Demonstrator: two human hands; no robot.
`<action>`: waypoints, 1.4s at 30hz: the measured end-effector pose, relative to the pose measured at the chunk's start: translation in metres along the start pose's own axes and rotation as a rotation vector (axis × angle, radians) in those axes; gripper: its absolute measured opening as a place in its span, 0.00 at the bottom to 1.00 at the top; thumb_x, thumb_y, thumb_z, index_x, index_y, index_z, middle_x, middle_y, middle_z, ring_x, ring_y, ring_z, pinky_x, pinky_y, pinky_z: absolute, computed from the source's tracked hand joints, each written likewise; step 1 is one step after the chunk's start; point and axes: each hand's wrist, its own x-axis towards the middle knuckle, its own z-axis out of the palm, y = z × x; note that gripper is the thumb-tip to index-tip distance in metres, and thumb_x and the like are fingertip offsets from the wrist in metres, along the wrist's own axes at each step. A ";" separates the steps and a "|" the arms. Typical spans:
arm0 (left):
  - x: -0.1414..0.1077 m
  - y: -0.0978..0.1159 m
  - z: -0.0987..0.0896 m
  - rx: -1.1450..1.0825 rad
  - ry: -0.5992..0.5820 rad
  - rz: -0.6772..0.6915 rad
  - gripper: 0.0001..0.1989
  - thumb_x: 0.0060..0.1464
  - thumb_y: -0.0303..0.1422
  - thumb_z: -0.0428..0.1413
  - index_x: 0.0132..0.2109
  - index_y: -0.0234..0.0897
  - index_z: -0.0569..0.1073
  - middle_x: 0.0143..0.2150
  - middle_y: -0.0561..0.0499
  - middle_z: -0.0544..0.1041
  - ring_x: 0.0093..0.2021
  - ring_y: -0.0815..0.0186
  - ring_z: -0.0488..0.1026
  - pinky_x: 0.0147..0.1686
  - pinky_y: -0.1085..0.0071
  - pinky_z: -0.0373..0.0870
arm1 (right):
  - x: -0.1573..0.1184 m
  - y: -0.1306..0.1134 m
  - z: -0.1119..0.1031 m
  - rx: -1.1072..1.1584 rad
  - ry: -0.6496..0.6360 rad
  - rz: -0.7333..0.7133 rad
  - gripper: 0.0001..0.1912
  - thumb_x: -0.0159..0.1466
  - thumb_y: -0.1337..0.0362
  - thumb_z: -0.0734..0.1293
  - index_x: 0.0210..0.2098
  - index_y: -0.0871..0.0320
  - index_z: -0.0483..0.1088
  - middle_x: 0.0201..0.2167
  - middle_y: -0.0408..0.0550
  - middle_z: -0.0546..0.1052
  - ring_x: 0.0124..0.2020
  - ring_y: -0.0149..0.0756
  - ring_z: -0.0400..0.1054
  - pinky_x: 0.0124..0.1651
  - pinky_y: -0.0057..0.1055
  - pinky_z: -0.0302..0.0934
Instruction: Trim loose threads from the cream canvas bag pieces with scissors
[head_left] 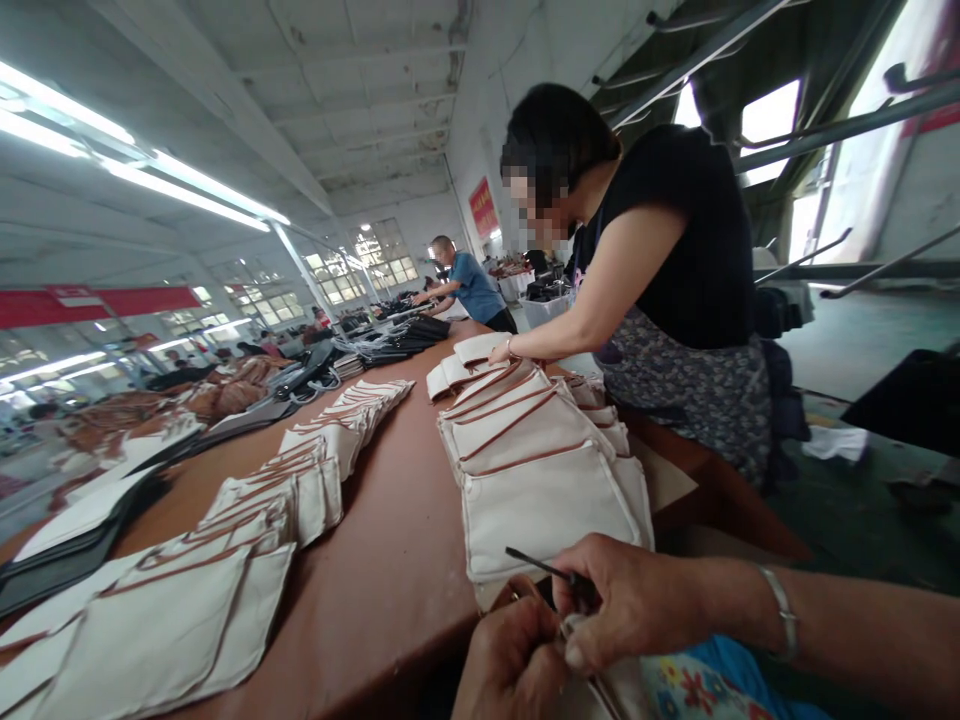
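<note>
At the table's near edge, my right hand (626, 600) is closed round the handle of a thin dark pointed tool (536, 563), its tip directed left. Touching it from the left, my left hand (510, 655) pinches a pale piece with brown trim, mostly hidden by the fingers. Just beyond both hands, a row of overlapping cream pouches (544, 500) with brown edging lies on the brown table (390, 560). More cream pouches (165, 620) overlap in a long row on the left.
A person in a black top (675, 240) leans over the table at the right, a hand on the far pouches. Farther back stands a person in blue (476, 285). Black items (397, 340) and dark sheets (75, 550) lie along the left side. Metal rack bars (855, 125) cross the upper right.
</note>
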 end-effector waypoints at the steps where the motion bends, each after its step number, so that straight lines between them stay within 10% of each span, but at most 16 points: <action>1: -0.001 0.002 0.001 0.034 -0.004 -0.002 0.05 0.49 0.29 0.53 0.27 0.35 0.72 0.35 0.48 0.72 0.39 0.60 0.67 0.40 0.68 0.62 | 0.000 0.000 0.000 -0.038 0.006 0.000 0.14 0.43 0.69 0.75 0.27 0.62 0.69 0.21 0.36 0.68 0.24 0.24 0.57 0.24 0.18 0.50; 13: -0.001 -0.014 0.008 -0.311 -0.007 -0.094 0.06 0.46 0.33 0.58 0.26 0.35 0.71 0.28 0.53 0.68 0.29 0.68 0.60 0.31 0.72 0.57 | -0.009 0.017 0.013 -0.215 0.144 -0.143 0.06 0.52 0.73 0.63 0.29 0.61 0.71 0.22 0.39 0.73 0.24 0.28 0.63 0.26 0.21 0.54; 19: -0.003 -0.037 0.003 -0.458 0.127 -0.218 0.19 0.45 0.47 0.64 0.25 0.32 0.76 0.25 0.51 0.71 0.28 0.67 0.62 0.30 0.70 0.58 | -0.018 0.018 0.010 -0.484 0.109 -0.701 0.06 0.61 0.70 0.61 0.32 0.60 0.69 0.27 0.46 0.73 0.29 0.32 0.66 0.34 0.26 0.58; 27: -0.001 -0.035 0.013 -0.529 -0.151 -0.276 0.25 0.42 0.52 0.66 0.26 0.32 0.71 0.21 0.55 0.63 0.21 0.75 0.54 0.25 0.72 0.46 | -0.027 0.020 0.001 -1.148 0.049 -0.978 0.12 0.67 0.67 0.55 0.38 0.62 0.69 0.27 0.50 0.72 0.25 0.36 0.60 0.26 0.33 0.49; 31: -0.004 -0.036 0.006 -0.289 -0.149 -0.193 0.26 0.47 0.54 0.62 0.26 0.35 0.65 0.21 0.57 0.61 0.22 0.74 0.52 0.23 0.72 0.44 | -0.033 0.023 0.003 -0.947 0.035 -0.923 0.14 0.69 0.64 0.55 0.38 0.63 0.70 0.28 0.51 0.72 0.27 0.36 0.61 0.29 0.32 0.53; 36: -0.011 -0.017 -0.001 0.077 -0.150 0.132 0.23 0.58 0.51 0.52 0.28 0.35 0.67 0.28 0.53 0.65 0.29 0.70 0.59 0.27 0.73 0.54 | -0.031 0.013 -0.005 -0.048 -0.003 -0.287 0.19 0.68 0.51 0.62 0.38 0.63 0.70 0.27 0.42 0.69 0.27 0.28 0.60 0.31 0.24 0.55; 42: -0.013 -0.003 -0.003 0.245 -0.074 0.204 0.19 0.61 0.46 0.51 0.29 0.36 0.68 0.26 0.54 0.64 0.27 0.70 0.60 0.28 0.73 0.56 | -0.021 -0.012 -0.018 -0.029 -0.193 -0.153 0.19 0.63 0.52 0.69 0.31 0.66 0.72 0.25 0.40 0.66 0.26 0.26 0.56 0.30 0.23 0.52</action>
